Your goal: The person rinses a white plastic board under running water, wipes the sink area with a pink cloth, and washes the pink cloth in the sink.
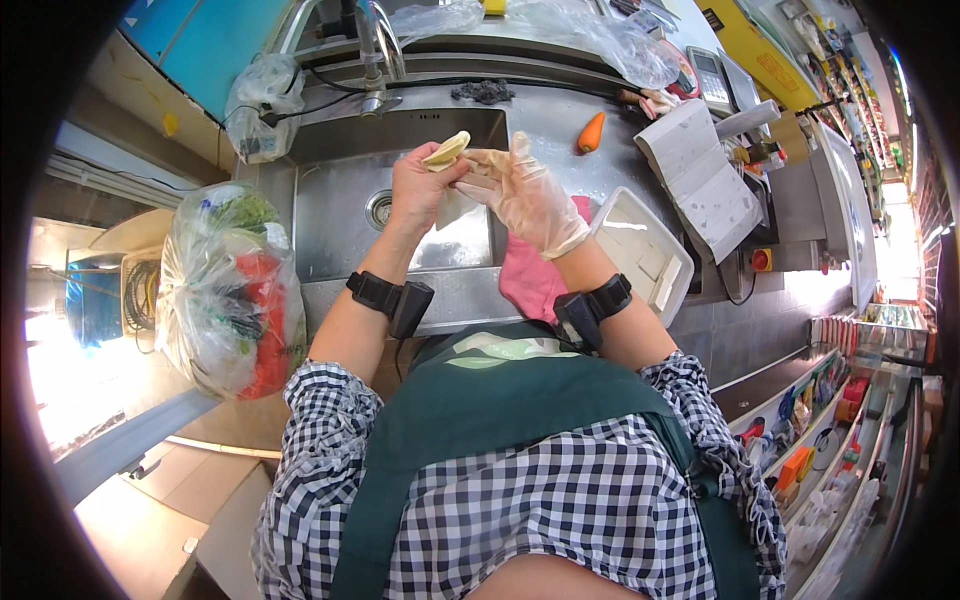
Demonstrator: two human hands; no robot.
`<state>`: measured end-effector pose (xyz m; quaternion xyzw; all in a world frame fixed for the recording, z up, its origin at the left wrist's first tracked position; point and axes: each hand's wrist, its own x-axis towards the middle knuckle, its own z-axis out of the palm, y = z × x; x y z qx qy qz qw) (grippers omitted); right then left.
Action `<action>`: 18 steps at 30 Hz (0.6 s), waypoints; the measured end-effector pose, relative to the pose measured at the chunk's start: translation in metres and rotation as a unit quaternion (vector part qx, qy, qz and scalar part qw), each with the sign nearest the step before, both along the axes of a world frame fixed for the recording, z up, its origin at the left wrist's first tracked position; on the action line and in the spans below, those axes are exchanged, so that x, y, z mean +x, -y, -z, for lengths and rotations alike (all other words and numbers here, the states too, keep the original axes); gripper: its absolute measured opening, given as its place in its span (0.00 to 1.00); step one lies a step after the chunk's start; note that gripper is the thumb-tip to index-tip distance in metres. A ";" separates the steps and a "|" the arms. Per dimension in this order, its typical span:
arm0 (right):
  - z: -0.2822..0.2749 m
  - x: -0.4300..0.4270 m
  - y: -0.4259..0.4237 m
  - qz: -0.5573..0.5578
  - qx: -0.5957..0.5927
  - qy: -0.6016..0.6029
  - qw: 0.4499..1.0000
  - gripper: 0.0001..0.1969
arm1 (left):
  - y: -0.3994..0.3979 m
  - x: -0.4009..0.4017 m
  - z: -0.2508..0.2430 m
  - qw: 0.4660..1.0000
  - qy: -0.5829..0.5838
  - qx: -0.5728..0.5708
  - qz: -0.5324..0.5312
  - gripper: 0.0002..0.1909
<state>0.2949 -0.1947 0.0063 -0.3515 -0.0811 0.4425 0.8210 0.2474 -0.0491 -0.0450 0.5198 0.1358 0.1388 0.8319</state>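
My bare left hand [425, 184] is closed on a pale yellow, folded glove-like item [448, 151] above the steel sink [337, 202]. On my right hand [525, 195] is a thin translucent glove; its fingertips meet those of my left hand, and its thumb points up. Whether the right fingers grip anything cannot be told. A pink cloth [529, 274] lies below my right wrist at the sink's edge. An orange carrot [591, 133] rests on the steel counter to the right, beyond a white plastic tray [679, 292].
A faucet [373, 90] stands behind the sink, near a dark scouring pad [483, 91]. A clear bag of vegetables [225, 292] is at the left. White folded sheeting [701, 180] and a scale [709, 79] are at the right, and plastic bags [622, 49] at the back.
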 end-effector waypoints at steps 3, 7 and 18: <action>-0.004 -0.006 -0.001 0.017 0.007 0.011 1.000 0.32 | -0.002 0.000 0.002 0.999 0.031 -0.003 -0.023 0.06; -0.010 -0.013 0.003 -0.052 0.035 0.006 0.998 0.34 | -0.016 0.001 0.008 0.995 0.038 0.056 -0.071 0.05; -0.018 -0.008 0.019 -0.052 0.182 -0.030 0.982 0.24 | 0.008 -0.018 0.007 0.998 -0.028 -0.028 0.045 0.12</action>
